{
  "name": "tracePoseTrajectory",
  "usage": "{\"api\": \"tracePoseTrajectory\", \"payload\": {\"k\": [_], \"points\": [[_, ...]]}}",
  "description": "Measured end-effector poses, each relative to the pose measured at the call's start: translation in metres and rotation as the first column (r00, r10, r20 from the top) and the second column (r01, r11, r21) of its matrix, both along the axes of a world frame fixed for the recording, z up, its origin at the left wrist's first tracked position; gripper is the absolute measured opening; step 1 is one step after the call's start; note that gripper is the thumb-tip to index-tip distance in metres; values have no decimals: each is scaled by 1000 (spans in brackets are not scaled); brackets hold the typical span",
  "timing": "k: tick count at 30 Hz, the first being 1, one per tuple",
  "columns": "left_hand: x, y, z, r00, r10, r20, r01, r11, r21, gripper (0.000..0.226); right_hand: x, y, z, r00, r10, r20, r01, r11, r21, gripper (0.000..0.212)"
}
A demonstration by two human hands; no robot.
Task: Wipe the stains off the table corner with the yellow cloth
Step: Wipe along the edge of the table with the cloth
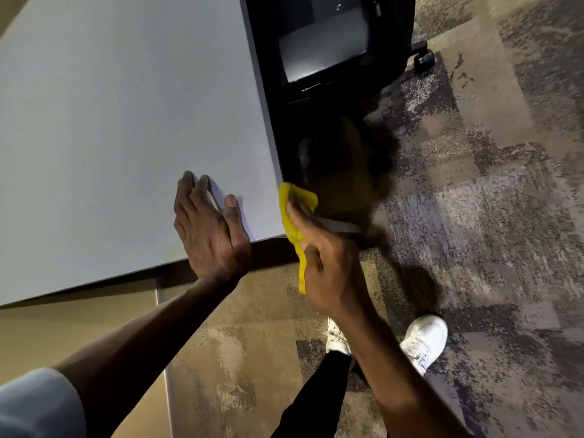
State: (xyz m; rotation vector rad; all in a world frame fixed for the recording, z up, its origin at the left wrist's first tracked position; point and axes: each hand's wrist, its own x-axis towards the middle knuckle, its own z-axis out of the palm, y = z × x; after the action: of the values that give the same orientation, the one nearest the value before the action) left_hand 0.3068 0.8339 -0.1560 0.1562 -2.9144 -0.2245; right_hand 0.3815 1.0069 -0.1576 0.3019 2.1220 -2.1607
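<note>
The left hand (210, 235) lies flat on the counter (126, 121) near its corner, palm down; its fingers are straight and close together, and the thumb sticks out toward the corner; the bare left arm reaches up to the counter from the low left, with a grey sleeve (38, 403) at the top of the arm. The right hand (328, 263) is right at the counter's corner, curled tight around the yellow cloth (292, 222); the bare right arm comes in from the low right.
</note>
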Motion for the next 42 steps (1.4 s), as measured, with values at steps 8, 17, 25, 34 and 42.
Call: {"api": "tracePoseTrajectory", "payload": {"k": [8, 17, 25, 34, 42], "points": [[-1, 1, 2, 1000, 4, 8, -4, 1000, 4, 76, -94, 6, -14, 998, 57, -18, -57, 998, 19, 71], [1, 5, 5, 999, 20, 25, -21, 999, 31, 72, 19, -9, 11, 986, 137, -96, -104, 951, 290, 93], [1, 5, 7, 999, 28, 35, -29, 999, 32, 68, -77, 0, 27, 947, 321, -5, -263, 784, 562, 71], [2, 5, 9, 998, 33, 54, -34, 999, 20, 68, 10, -13, 22, 961, 276, -23, -205, 764, 611, 76], [1, 4, 7, 998, 34, 53, -35, 999, 15, 69, -19, -13, 24, 978, 207, -40, -155, 835, 528, 76]]}}
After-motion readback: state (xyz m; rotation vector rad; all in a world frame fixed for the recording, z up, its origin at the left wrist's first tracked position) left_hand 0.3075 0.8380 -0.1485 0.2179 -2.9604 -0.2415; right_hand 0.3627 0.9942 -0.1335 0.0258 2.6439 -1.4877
